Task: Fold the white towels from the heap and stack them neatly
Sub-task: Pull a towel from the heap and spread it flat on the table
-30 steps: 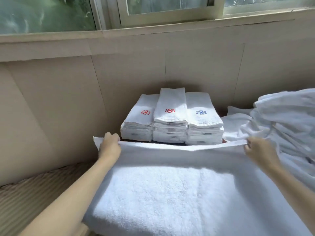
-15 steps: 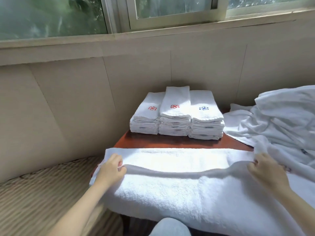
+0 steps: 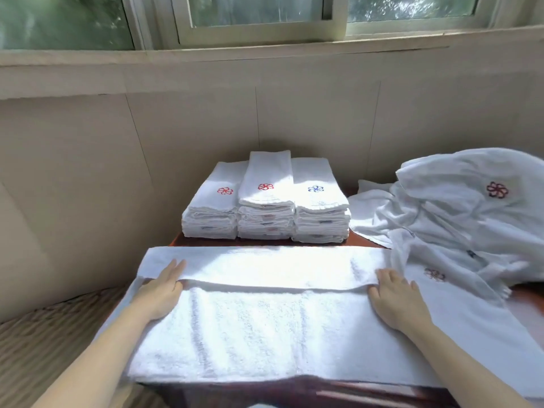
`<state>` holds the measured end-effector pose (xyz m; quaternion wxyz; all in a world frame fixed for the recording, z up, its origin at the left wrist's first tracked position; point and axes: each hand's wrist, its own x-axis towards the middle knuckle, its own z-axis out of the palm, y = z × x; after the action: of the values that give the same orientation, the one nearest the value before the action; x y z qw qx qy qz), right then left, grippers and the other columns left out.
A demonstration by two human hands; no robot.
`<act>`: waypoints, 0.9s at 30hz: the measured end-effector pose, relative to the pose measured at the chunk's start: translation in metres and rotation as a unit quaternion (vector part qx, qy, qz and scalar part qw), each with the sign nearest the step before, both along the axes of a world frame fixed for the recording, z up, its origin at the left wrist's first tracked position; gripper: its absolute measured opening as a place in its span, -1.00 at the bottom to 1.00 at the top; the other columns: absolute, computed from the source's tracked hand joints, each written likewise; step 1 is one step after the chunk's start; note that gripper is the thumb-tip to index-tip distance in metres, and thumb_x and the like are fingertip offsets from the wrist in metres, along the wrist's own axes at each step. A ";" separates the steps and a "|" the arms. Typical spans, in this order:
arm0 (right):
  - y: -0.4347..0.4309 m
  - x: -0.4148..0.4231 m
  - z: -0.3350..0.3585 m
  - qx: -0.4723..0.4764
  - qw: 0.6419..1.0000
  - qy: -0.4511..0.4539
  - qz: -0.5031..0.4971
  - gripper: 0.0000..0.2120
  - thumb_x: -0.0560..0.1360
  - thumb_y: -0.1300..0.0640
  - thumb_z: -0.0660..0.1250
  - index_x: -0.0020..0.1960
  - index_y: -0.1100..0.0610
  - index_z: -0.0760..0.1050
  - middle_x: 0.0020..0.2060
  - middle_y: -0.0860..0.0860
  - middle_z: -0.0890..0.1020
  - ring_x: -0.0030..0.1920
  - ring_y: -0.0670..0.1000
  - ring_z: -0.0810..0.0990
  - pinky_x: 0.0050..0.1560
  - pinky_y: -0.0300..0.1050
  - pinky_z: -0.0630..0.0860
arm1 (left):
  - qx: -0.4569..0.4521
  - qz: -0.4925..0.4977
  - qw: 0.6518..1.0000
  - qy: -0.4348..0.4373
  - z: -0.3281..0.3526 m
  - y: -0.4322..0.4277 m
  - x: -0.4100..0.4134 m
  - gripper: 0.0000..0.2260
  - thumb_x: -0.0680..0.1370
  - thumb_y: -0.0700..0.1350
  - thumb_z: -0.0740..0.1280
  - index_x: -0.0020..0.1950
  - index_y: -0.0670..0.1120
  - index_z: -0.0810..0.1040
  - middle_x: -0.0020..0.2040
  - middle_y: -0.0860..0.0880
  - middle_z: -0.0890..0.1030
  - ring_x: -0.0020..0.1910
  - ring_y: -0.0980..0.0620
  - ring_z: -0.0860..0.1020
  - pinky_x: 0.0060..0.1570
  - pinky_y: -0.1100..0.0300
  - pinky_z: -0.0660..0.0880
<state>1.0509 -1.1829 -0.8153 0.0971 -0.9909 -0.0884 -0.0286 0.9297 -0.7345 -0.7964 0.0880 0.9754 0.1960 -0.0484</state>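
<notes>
A white towel [image 3: 265,325] lies spread across the near part of the wooden table [image 3: 365,241], its upper layer ending in a straight edge short of the far strip. My left hand [image 3: 162,290] lies flat on the towel's left end with straight fingers reaching over that edge. Flat on the right end rests my right hand [image 3: 397,298], fingers straight. Behind the towel stand three stacks of folded white towels [image 3: 265,207], with red and blue flower emblems on top. The heap of unfolded white towels [image 3: 459,219] lies at the right.
A beige wall [image 3: 117,160] runs behind and to the left of the table, with a window [image 3: 259,19] above it. A woven wicker surface [image 3: 44,343] sits low at the left. The table's dark front edge [image 3: 294,393] is close to me.
Both hands brought the towel's lifted edge down toward me and laid it flat. The hands went from gripping the edge to resting flat on the folded towel.
</notes>
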 end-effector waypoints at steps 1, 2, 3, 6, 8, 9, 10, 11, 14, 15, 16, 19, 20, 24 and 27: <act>0.004 0.002 0.001 0.004 1.000 -0.002 -0.010 -0.65 0.57 -0.01 0.02 0.31 0.08 0.27 0.37 0.09 0.34 0.35 0.13 0.34 0.35 0.10 0.19 | 0.014 0.005 1.000 0.005 0.002 0.000 0.008 -0.53 0.67 -0.02 -0.10 0.58 0.07 -0.14 0.57 0.07 -0.18 0.50 0.03 0.22 0.39 0.09 0.25; 0.007 0.003 0.003 0.009 1.000 -0.006 -0.020 -0.66 0.57 -0.01 0.03 0.30 0.08 0.27 0.36 0.09 0.35 0.34 0.13 0.36 0.35 0.11 0.20 | 0.035 0.015 0.999 0.017 0.005 -0.003 0.016 -0.53 0.67 -0.01 -0.11 0.58 0.07 -0.15 0.58 0.04 -0.19 0.48 0.00 0.25 0.39 0.05 0.26; 0.009 0.003 0.005 0.013 1.000 -0.006 -0.028 -0.68 0.57 0.00 0.03 0.28 0.07 0.29 0.35 0.09 0.36 0.33 0.14 0.37 0.35 0.11 0.21 | 0.059 0.035 0.997 0.040 0.010 -0.009 0.022 -0.52 0.67 -0.04 -0.10 0.58 0.07 -0.15 0.58 0.00 -0.17 0.47 -0.05 0.27 0.40 -0.01 0.25; 0.007 -0.006 0.005 0.006 1.000 -0.003 -0.011 -0.72 0.57 0.03 0.05 0.25 0.06 0.31 0.32 0.04 0.37 0.31 0.12 0.38 0.35 0.11 0.21 | 0.147 0.128 0.966 0.167 0.032 -0.041 0.034 -0.38 0.61 -0.14 0.11 0.57 0.01 -0.17 0.58 -0.13 -0.09 0.45 -0.20 0.28 0.34 -0.20 0.28; -0.003 -0.012 0.002 0.083 0.996 -0.011 0.033 -0.67 0.55 0.13 0.13 0.31 0.04 0.31 0.36 0.00 0.32 0.34 0.06 0.36 0.32 0.06 0.24 | 0.177 0.144 0.954 0.195 0.041 -0.076 0.040 -0.41 0.60 -0.15 0.14 0.58 -0.07 -0.04 0.57 -0.17 -0.06 0.42 -0.19 0.31 0.22 -0.10 0.39; -0.010 -0.015 0.004 0.153 0.987 -0.013 0.043 -0.63 0.53 0.20 0.17 0.33 0.04 0.32 0.37 -0.01 0.31 0.31 0.03 0.39 0.25 0.00 0.30 | 0.179 0.129 0.958 0.182 0.042 -0.096 0.043 -0.47 0.60 -0.16 0.12 0.57 -0.09 0.07 0.57 -0.17 0.00 0.41 -0.17 0.32 0.16 -0.02 0.41; -0.019 -0.016 0.007 0.221 0.974 -0.021 0.038 -0.60 0.51 0.27 0.19 0.32 0.05 0.34 0.35 0.00 0.34 0.24 0.02 0.43 0.13 -0.06 0.34 | 0.176 0.101 0.967 0.156 0.042 -0.119 0.046 -0.51 0.59 -0.17 0.11 0.53 -0.07 0.18 0.54 -0.15 0.11 0.39 -0.14 0.33 0.14 0.02 0.41; -0.030 -0.016 0.011 0.263 0.964 -0.037 0.014 -0.59 0.49 0.32 0.18 0.30 0.07 0.36 0.31 0.02 0.37 0.18 0.02 0.46 0.04 -0.10 0.35 | 0.162 0.063 0.977 0.122 0.040 -0.142 0.049 -0.55 0.58 -0.18 0.10 0.48 -0.04 0.27 0.47 -0.11 0.22 0.36 -0.12 0.33 0.14 0.02 0.41; -0.069 -0.014 0.017 0.203 0.973 -0.083 -0.078 -0.61 0.48 0.33 0.21 0.29 0.17 0.43 0.27 0.09 0.45 0.23 0.12 0.44 0.11 -0.05 0.39 | 0.037 -0.074 0.996 0.031 0.034 -0.220 0.069 -0.69 0.58 -0.15 0.12 0.32 -0.05 0.39 0.29 -0.08 0.37 0.29 -0.12 0.35 0.20 -0.02 0.40; -0.081 -0.014 0.018 0.131 0.983 -0.092 -0.093 -0.65 0.49 0.28 0.21 0.27 0.17 0.46 0.25 0.09 0.49 0.26 0.12 0.44 0.16 -0.03 0.39 | -0.014 -0.122 0.992 0.012 0.034 -0.247 0.078 -0.70 0.59 -0.12 0.13 0.31 -0.08 0.41 0.30 -0.09 0.39 0.30 -0.12 0.35 0.25 -0.01 0.38; -0.092 -0.014 0.018 0.067 0.989 -0.089 -0.100 -0.70 0.52 0.22 0.19 0.23 0.15 0.47 0.21 0.07 0.52 0.26 0.10 0.44 0.16 -0.04 0.39 | -0.062 -0.170 0.983 -0.009 0.032 -0.273 0.087 -0.68 0.60 -0.09 0.15 0.33 -0.11 0.43 0.32 -0.11 0.40 0.33 -0.12 0.35 0.30 0.03 0.34; -0.108 -0.018 0.026 0.010 0.992 -0.038 -0.118 -0.74 0.58 0.05 0.10 0.08 0.13 0.50 0.11 0.05 0.57 0.15 0.10 0.51 -0.02 -0.09 0.41 | -0.168 -0.244 0.953 -0.062 0.029 -0.339 0.101 -0.59 0.60 -0.04 0.19 0.43 -0.15 0.36 0.38 -0.13 0.40 0.40 -0.09 0.33 0.34 0.14 0.26; -0.111 -0.020 0.030 0.009 0.992 -0.006 -0.127 -0.69 0.59 0.00 0.08 0.04 0.13 0.53 0.07 0.07 0.59 0.10 0.11 0.55 -0.09 -0.10 0.41 | -0.188 -0.238 0.950 -0.066 0.023 -0.354 0.104 -0.52 0.60 0.01 0.19 0.49 -0.11 0.27 0.42 -0.10 0.38 0.41 -0.06 0.32 0.35 0.15 0.24; -0.117 -0.033 0.028 0.064 0.981 0.043 -0.176 -0.68 0.57 -0.02 0.07 -0.29 0.07 0.38 -0.09 0.09 0.58 -0.09 0.14 0.53 -0.22 -0.10 0.35 | -0.109 -0.165 0.976 -0.086 0.006 -0.378 0.117 -0.52 0.50 0.35 0.07 0.22 0.05 0.40 0.23 -0.03 0.54 0.22 -0.09 0.49 0.07 0.07 0.37; -0.126 -0.025 0.025 0.091 0.976 0.012 -0.195 -0.67 0.56 0.10 0.12 -0.38 0.06 0.19 -0.12 0.12 0.60 -0.12 0.16 0.51 -0.27 -0.10 0.29 | -0.048 -0.161 0.979 -0.115 0.012 -0.390 0.128 -0.38 0.39 0.51 -0.04 -0.05 0.04 0.47 0.03 0.01 0.61 0.08 -0.06 0.55 -0.09 0.10 0.36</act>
<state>1.0263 -1.3089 -0.7901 0.1804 -0.9764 0.1107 -0.0435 1.0576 -1.1241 -0.7849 0.1482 0.9878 0.0228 0.0416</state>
